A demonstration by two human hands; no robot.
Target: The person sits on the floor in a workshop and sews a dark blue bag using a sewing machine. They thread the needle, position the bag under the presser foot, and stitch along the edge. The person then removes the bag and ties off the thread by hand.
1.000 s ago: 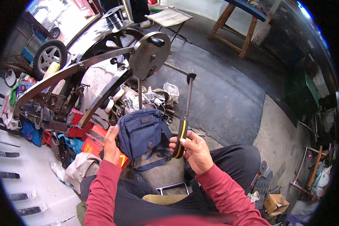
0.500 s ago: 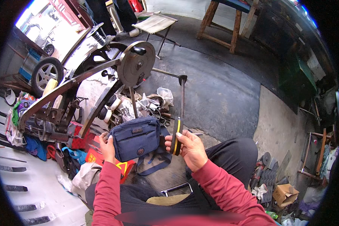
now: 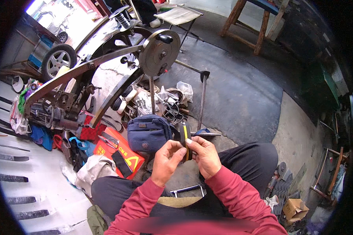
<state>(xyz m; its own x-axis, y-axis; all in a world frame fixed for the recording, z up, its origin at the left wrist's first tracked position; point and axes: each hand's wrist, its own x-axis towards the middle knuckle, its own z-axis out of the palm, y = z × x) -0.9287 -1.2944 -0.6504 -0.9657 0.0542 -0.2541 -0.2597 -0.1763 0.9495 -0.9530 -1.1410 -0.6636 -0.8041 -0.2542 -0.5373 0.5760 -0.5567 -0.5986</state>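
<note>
Gripping a black-and-yellow strip [image 3: 185, 134], the right hand [image 3: 206, 156] sits beside the left hand [image 3: 166, 162], whose hold is unclear.

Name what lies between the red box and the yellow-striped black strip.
In the head view, the navy bag and the left hand lie between them.

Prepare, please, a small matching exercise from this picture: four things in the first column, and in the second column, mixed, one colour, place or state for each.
Column one
1. shoulder bag
2. rolled strip with a yellow stripe
3. folding stool
4. car wheel

Column two
a. pale-topped, near the picture's upper edge
b. round and spoked, toward the upper left
c. navy blue
d. held in the right hand

Right pairs: 1-c, 2-d, 3-a, 4-b
</note>
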